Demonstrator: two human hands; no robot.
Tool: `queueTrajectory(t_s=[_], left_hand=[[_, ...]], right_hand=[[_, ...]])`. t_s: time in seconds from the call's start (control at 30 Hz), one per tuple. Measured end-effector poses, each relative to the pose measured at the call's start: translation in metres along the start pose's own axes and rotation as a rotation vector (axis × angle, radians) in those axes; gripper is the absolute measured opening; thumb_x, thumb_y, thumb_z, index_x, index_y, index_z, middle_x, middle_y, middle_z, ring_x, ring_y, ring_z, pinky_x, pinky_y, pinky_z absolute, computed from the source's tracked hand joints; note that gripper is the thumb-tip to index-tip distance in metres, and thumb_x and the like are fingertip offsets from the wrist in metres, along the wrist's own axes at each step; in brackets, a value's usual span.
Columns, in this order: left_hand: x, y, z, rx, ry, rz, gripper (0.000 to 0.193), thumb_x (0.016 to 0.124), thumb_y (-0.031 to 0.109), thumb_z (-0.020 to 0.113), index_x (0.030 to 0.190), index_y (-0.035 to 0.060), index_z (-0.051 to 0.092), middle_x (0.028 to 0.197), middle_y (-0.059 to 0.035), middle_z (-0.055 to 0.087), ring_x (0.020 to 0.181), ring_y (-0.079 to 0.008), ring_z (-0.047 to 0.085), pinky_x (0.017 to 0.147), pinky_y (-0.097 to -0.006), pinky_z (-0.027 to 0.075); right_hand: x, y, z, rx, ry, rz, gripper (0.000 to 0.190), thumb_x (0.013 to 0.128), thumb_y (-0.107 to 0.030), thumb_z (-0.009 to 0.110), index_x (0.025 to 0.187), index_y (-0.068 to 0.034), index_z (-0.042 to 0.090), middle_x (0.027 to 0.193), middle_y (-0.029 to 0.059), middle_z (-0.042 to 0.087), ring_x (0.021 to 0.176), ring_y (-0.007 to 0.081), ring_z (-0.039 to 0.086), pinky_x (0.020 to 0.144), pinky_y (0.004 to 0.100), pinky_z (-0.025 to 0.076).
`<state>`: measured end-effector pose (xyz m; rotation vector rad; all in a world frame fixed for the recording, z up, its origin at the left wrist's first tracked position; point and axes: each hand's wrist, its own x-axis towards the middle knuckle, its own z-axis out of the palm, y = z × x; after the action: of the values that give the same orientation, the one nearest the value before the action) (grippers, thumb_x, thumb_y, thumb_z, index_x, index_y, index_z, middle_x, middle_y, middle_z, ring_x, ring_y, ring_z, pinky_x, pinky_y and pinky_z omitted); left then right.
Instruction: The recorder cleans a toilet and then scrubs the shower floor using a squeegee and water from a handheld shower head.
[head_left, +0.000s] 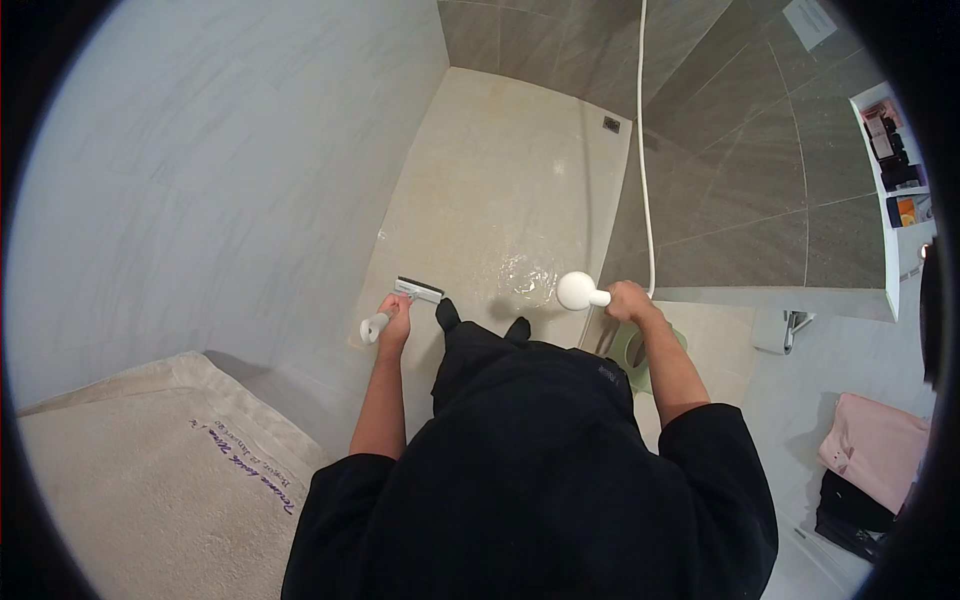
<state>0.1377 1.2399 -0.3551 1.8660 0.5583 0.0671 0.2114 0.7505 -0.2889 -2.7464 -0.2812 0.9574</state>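
My left hand is closed around a squeegee or scrub brush with a grey-white head, a dark edge and a pale handle. The tool is held over the floor by the light wall, close to my dark-covered foot. In my right hand is a white handheld shower head, its round head pointing left. A white shower hose runs from near that hand up to the top of the view. Water glistens on the beige floor in front of my feet.
A floor drain lies in the far right corner. Grey tiled walls rise at the right, with a niche of toiletries. Below my right forearm is a green plastic object. A beige towel hangs at left; pink cloth hangs at right.
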Motion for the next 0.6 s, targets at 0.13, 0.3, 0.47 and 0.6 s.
queueTrajectory(t_s=[0.13, 0.3, 0.47, 0.6], left_hand=[[0.002, -0.001, 0.0, 0.012, 0.005, -0.013, 0.03, 0.095, 0.023, 0.056, 0.072, 0.0048, 0.059, 0.066, 0.0023, 0.053, 0.066, -0.0069, 0.045, 0.062, -0.0251, 0.038], [0.003, -0.003, 0.001, 0.004, -0.002, -0.055, 0.03, 0.096, 0.023, 0.056, 0.072, 0.0051, 0.059, 0.065, 0.0028, 0.051, 0.066, -0.0067, 0.044, 0.062, -0.0246, 0.037], [0.006, -0.007, 0.0, -0.009, -0.002, -0.066, 0.03, 0.096, 0.023, 0.056, 0.073, 0.0049, 0.06, 0.065, 0.0029, 0.051, 0.065, -0.007, 0.044, 0.062, -0.0246, 0.037], [0.009, -0.013, 0.001, -0.008, 0.002, -0.039, 0.03, 0.096, 0.023, 0.056, 0.072, 0.0047, 0.06, 0.066, 0.0021, 0.052, 0.065, -0.0071, 0.045, 0.062, -0.0249, 0.037]], right_hand=[[0.005, 0.01, -0.002, 0.011, 0.031, 0.031, 0.024, 0.064, -0.014, 0.06, 0.084, -0.007, 0.071, 0.085, 0.0198, 0.068, 0.084, 0.0373, 0.066, 0.079, 0.0445, 0.052], [0.012, 0.019, 0.001, -0.032, 0.041, 0.103, 0.025, 0.065, -0.015, 0.059, 0.084, -0.006, 0.071, 0.086, 0.0198, 0.069, 0.085, 0.0373, 0.066, 0.08, 0.0444, 0.052], [0.013, 0.027, 0.005, -0.033, 0.057, 0.096, 0.026, 0.064, -0.013, 0.058, 0.086, -0.007, 0.072, 0.087, 0.0201, 0.069, 0.086, 0.0374, 0.066, 0.079, 0.0441, 0.052], [0.008, 0.036, 0.007, -0.045, 0.015, 0.086, 0.026, 0.064, -0.013, 0.058, 0.086, -0.008, 0.072, 0.087, 0.0201, 0.068, 0.087, 0.0373, 0.066, 0.08, 0.0441, 0.052]])
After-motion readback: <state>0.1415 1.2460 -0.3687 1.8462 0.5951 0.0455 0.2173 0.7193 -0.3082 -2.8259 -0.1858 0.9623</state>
